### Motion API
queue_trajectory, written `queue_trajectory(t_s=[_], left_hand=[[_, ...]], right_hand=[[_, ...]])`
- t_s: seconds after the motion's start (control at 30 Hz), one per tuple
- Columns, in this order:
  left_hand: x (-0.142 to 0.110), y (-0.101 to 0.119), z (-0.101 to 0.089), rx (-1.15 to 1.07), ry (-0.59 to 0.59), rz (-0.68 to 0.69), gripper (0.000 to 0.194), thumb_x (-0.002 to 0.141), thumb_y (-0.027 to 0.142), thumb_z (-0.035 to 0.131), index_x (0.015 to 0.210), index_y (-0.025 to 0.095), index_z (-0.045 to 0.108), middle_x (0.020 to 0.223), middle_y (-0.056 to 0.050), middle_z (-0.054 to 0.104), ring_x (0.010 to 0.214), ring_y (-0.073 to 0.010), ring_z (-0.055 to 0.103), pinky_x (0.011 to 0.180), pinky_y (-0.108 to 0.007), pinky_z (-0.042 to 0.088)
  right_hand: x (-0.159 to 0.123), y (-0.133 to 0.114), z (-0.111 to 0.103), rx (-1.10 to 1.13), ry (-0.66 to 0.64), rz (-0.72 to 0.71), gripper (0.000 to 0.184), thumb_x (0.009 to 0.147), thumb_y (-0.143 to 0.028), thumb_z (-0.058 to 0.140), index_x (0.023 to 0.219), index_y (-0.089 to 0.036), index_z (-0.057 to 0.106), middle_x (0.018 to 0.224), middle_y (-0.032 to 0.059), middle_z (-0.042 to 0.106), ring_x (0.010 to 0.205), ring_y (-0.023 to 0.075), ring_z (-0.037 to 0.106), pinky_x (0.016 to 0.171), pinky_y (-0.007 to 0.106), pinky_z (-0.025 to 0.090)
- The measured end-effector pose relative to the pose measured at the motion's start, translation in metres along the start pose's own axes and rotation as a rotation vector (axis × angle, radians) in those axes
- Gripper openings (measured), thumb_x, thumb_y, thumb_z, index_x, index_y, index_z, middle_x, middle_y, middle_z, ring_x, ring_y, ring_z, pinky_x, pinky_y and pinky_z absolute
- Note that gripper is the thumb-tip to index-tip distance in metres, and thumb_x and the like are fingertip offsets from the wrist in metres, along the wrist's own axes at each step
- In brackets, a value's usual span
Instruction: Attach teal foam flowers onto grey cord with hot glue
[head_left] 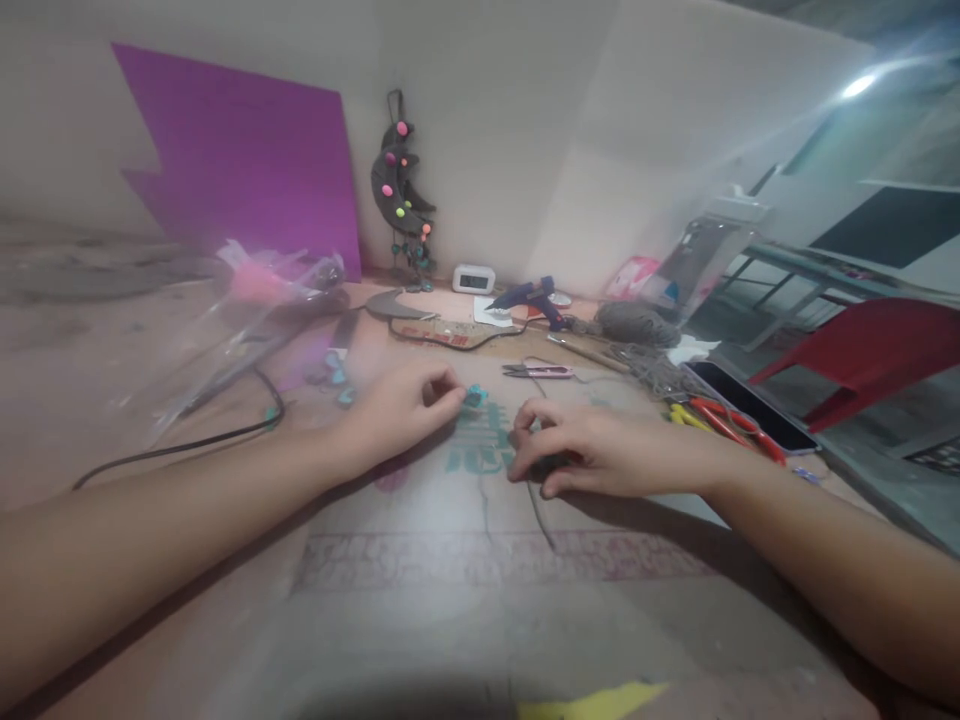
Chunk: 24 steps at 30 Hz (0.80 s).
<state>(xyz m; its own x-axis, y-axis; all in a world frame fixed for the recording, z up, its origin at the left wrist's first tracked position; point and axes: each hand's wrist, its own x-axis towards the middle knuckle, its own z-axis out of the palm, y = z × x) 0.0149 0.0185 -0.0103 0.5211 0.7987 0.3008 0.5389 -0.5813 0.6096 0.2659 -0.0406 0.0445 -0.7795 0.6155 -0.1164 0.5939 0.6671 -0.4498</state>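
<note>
My left hand (412,400) is closed in a pinch, with a small teal ornament (475,397) at its thumb and fingertips. The ornament's exact shape is blurred. To its right, my right hand (592,450) has its fingers curled loosely over a dark grey yarn strand (541,520). The strand trails out below that hand towards me, and its upper part is hidden by the fingers. Beneath both hands lies a clear plastic sheet (420,620) with teal and red print. Thread snips (536,371) rest just beyond the hands.
A blue glue gun (529,295), a white digital clock (474,279) and a grey crescent (401,303) are at the back. A moon hanging (401,185) is on the wall. Right are a yarn ball (634,325), red-handled scissors (739,425) and a phone (750,405); left, a black cable (180,447).
</note>
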Motion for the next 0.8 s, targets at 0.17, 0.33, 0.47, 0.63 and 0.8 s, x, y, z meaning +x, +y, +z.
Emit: queue_trajectory(t_s=[0.17, 0.33, 0.47, 0.63, 0.8], left_hand=[[0.000, -0.002, 0.000, 0.005, 0.002, 0.010, 0.025, 0.090, 0.036, 0.050, 0.082, 0.017, 0.063, 0.082, -0.004, 0.068, 0.079, -0.0194, 0.061, 0.072, -0.031, 0.045], [-0.001, 0.000, -0.001, 0.007, -0.038, 0.045, 0.024, 0.091, 0.036, 0.051, 0.083, 0.017, 0.064, 0.082, -0.003, 0.069, 0.077, -0.0181, 0.061, 0.070, -0.030, 0.044], [-0.003, 0.005, -0.001, 0.017, -0.085, 0.130, 0.020, 0.089, 0.030, 0.051, 0.082, 0.017, 0.064, 0.080, -0.002, 0.068, 0.073, -0.0164, 0.060, 0.068, -0.028, 0.043], [-0.004, 0.008, -0.001, 0.038, -0.104, 0.189, 0.017, 0.088, 0.026, 0.052, 0.081, 0.016, 0.064, 0.076, -0.002, 0.066, 0.068, -0.0147, 0.058, 0.065, -0.027, 0.042], [-0.005, 0.009, -0.002, 0.005, -0.100, 0.167, 0.016, 0.086, 0.027, 0.054, 0.079, 0.016, 0.063, 0.075, -0.002, 0.065, 0.069, -0.0159, 0.058, 0.067, -0.029, 0.043]], right_hand=[[0.004, 0.002, 0.010, 0.070, 0.048, 0.036, 0.013, 0.096, -0.024, 0.053, 0.087, -0.020, 0.062, 0.102, 0.0035, 0.061, 0.089, 0.0128, 0.062, 0.084, 0.027, 0.048], [0.006, 0.001, 0.018, 0.092, 0.391, 0.151, 0.011, 0.097, -0.020, 0.045, 0.090, -0.020, 0.054, 0.072, -0.0017, 0.066, 0.057, 0.0103, 0.060, 0.056, 0.022, 0.046], [0.011, 0.007, 0.026, -0.282, 0.700, 0.049, 0.013, 0.092, -0.017, 0.054, 0.099, -0.018, 0.066, 0.088, 0.0049, 0.075, 0.079, 0.0163, 0.070, 0.071, 0.026, 0.052], [0.011, 0.012, 0.033, -0.473, 0.764, -0.061, 0.019, 0.095, -0.018, 0.053, 0.096, -0.018, 0.072, 0.088, 0.0058, 0.076, 0.082, 0.0170, 0.071, 0.077, 0.028, 0.054], [0.011, 0.015, 0.032, -0.487, 0.782, 0.017, 0.024, 0.094, -0.018, 0.055, 0.113, -0.015, 0.069, 0.106, 0.0101, 0.075, 0.096, 0.0197, 0.071, 0.086, 0.031, 0.055]])
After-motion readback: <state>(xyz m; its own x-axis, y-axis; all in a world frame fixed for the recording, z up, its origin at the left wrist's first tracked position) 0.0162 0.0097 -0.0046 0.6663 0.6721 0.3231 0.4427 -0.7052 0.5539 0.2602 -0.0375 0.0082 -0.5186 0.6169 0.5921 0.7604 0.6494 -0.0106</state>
